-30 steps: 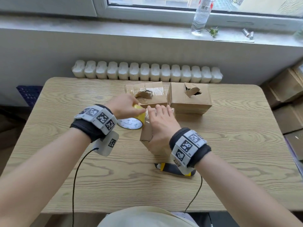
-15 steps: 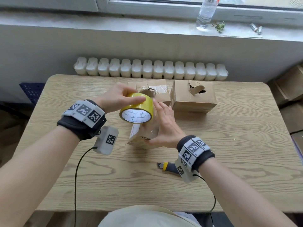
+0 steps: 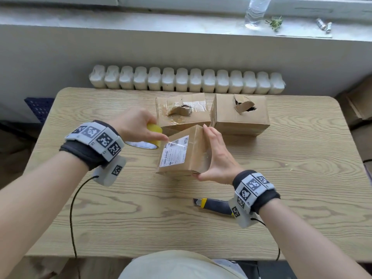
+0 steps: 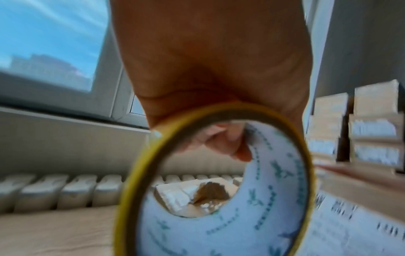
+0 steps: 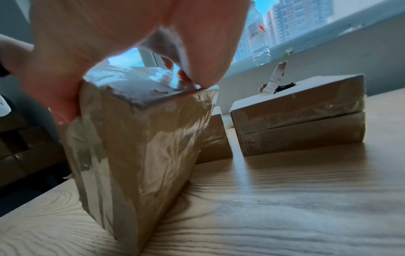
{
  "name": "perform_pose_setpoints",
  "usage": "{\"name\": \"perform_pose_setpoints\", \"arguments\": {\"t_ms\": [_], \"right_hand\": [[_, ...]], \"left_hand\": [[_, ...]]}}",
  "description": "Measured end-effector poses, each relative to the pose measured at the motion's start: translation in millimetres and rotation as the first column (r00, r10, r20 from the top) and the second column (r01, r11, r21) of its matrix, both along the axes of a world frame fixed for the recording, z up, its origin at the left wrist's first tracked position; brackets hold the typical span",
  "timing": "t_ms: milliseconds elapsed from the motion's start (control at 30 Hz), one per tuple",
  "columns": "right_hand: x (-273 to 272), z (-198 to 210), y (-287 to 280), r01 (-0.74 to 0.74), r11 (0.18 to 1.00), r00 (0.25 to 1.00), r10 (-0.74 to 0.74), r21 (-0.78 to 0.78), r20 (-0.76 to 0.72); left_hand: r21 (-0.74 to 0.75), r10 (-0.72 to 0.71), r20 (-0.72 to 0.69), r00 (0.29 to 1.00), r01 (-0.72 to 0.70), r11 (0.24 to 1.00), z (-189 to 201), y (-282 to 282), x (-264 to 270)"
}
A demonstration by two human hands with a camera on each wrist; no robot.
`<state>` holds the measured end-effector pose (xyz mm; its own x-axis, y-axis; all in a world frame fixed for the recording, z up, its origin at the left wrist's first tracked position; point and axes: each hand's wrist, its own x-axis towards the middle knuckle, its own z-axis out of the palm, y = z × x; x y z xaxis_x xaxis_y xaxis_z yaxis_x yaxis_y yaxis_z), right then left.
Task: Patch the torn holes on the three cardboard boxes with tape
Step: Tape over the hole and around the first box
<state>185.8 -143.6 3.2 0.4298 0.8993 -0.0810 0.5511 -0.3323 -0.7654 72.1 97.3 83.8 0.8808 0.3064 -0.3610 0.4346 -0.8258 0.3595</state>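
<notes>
My left hand (image 3: 138,125) grips the yellow tape roll (image 3: 154,135) just left of the nearest cardboard box (image 3: 181,156). This box is tipped up on the table, its white label facing up. My right hand (image 3: 215,158) holds its right, tape-covered side, thumb at the near corner. In the right wrist view thumb and fingers clamp the shiny taped face of the box (image 5: 142,138). Behind stand a middle box (image 3: 181,111) with a partly taped torn hole and a right box (image 3: 239,113) with an open torn hole. The left wrist view looks through the roll (image 4: 274,199).
A utility knife (image 3: 213,206) lies on the wooden table (image 3: 281,198) near my right wrist. A white radiator (image 3: 187,80) runs along the table's far edge. A plastic bottle (image 3: 255,11) stands on the windowsill. More cardboard boxes (image 3: 360,101) are stacked at the right.
The nearest box has been turned so its label faces up. My left hand lowered the tape roll to the box's left. My right hand shifted from the box's top to its right side.
</notes>
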Motion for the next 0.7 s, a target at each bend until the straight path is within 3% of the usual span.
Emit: {"name": "perform_pose_setpoints", "arguments": {"t_ms": [100, 233, 400, 533, 600, 700], "right_hand": [[7, -2, -7, 0.005, 1.0, 1.0, -0.006, -0.018, -0.015], [19, -13, -24, 0.017, 0.999, 0.998, -0.019, -0.034, -0.056], [28, -24, -34, 0.069, 0.993, 0.984, -0.083, -0.091, -0.158], [27, -35, -40, 0.13, 0.979, 0.968, -0.16, -0.16, -0.196], [25, -37, -39, 0.172, 0.964, 0.966, -0.205, -0.203, -0.156], [23, -30, -31, 0.155, 0.947, 0.986, -0.133, -0.281, 0.096]], "left_hand": [[-0.051, 0.033, 0.021, 0.999, -0.032, 0.998, -7, -2, 3], [-0.14, -0.02, 0.088, 0.996, 0.032, 0.99, -12, -14, 11], [-0.019, -0.053, -0.031, 0.998, 0.052, 0.998, -26, -25, 30], [0.05, -0.086, -0.036, 0.996, 0.088, 0.995, -33, -48, 48], [0.091, -0.08, -0.016, 0.997, 0.081, 0.992, -37, -58, 53], [0.125, -0.076, -0.003, 0.997, 0.076, 0.989, -39, -65, 59]]}}
